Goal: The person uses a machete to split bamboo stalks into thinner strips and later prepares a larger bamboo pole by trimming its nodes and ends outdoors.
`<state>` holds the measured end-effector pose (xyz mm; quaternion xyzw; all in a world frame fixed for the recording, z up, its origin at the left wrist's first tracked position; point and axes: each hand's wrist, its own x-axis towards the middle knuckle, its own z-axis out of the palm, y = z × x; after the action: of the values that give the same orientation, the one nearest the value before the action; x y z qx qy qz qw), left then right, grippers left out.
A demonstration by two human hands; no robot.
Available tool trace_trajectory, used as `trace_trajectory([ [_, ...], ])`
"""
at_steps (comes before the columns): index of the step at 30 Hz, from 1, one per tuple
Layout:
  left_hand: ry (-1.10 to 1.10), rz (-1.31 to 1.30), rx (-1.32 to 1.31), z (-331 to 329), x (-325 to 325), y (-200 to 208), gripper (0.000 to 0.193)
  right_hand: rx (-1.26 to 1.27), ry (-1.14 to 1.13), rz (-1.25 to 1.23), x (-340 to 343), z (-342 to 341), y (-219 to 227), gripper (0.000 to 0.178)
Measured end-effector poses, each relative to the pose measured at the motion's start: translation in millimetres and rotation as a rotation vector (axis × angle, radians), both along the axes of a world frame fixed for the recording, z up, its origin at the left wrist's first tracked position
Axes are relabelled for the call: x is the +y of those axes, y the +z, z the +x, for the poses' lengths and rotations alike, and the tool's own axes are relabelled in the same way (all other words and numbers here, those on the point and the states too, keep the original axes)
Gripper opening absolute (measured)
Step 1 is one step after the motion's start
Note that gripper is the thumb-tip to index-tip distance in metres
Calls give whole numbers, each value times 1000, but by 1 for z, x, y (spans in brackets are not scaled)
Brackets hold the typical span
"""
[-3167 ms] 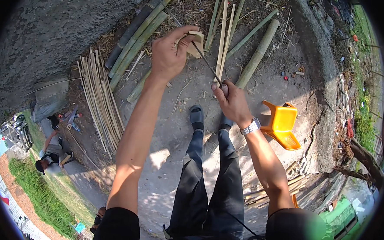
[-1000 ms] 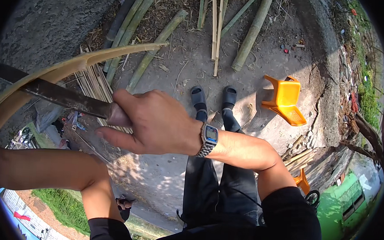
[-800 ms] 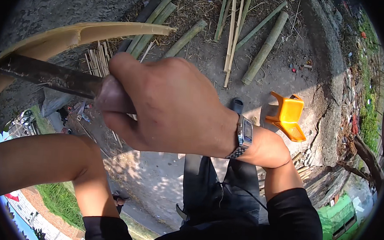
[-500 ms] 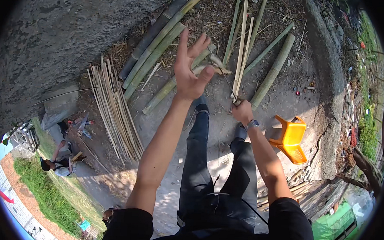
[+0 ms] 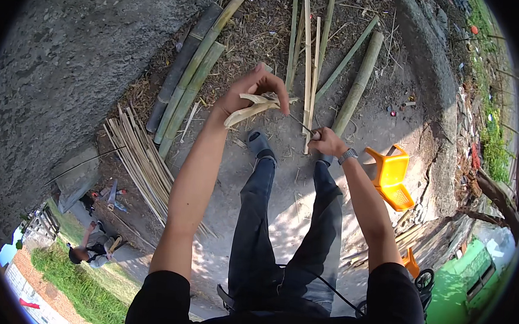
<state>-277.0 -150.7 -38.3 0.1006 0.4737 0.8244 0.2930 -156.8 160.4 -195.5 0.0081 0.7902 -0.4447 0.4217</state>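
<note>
My left hand [image 5: 257, 87] is raised ahead of me, its fingers curled round pale split bamboo pieces [image 5: 247, 113]. The pieces lie across the palm, their near ends sticking out by the wrist. In my right hand [image 5: 329, 143] is the handle of a knife [image 5: 298, 125], whose thin dark blade slants up and leftward toward the split bamboo. The blade's far end is hidden around the pieces and my left fingers. Beyond my right hand, long pale bamboo strips [image 5: 307, 65] lie on the ground.
At left lie green bamboo poles [image 5: 194, 88] and a bundle of thin strips [image 5: 139, 156], beside a concrete wall [image 5: 71, 52]. Another pole [image 5: 360, 79] lies ahead to the right. An orange plastic stool [image 5: 393, 172] is at right. A person [image 5: 93, 247] sits far left.
My left hand has gone from spread fingers to curled round the split bamboo and has come slightly lower. My right hand still holds the knife. The whole view has shifted a little.
</note>
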Motion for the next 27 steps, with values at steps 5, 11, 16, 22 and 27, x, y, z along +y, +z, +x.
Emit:
trace_trajectory([
  [5, 72, 202, -22, -23, 14, -10, 85, 29, 119, 19, 16, -57, 11, 29],
  [11, 482, 200, -32, 13, 15, -11, 90, -100, -8, 84, -26, -21, 23, 32],
  [16, 739, 219, 55, 13, 19, -21, 92, -201, -153, 57, -63, 3, 37, 31],
  [22, 362, 114, -59, 1, 30, -1, 87, -100, -157, 67, -29, 18, 52, 38],
  [27, 511, 148, 39, 34, 62, 7, 107, 107, -108, 152, 10, 2, 67, 50],
])
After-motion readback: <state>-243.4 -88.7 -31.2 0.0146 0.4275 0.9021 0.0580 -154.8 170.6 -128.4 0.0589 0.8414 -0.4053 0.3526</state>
